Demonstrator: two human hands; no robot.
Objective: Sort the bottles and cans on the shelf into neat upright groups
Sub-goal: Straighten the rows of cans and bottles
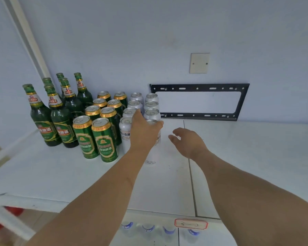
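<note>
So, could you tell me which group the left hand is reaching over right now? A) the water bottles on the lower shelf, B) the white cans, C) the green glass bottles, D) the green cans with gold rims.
B: the left hand is spread over the front right can of the white cans, which stand right of the green cans, while the right hand hangs apart above the shelf.

Front white can (pixel 150 159) largely covered by left hand (pixel 144 132); grip not discernible. Rear green bottles (pixel 60 80) partly screened by nearer ones. Blue-capped bottles (pixel 148 229) on lower shelf blurred, cut off at near edge. Red label (pixel 191 224) text illegible.
</note>
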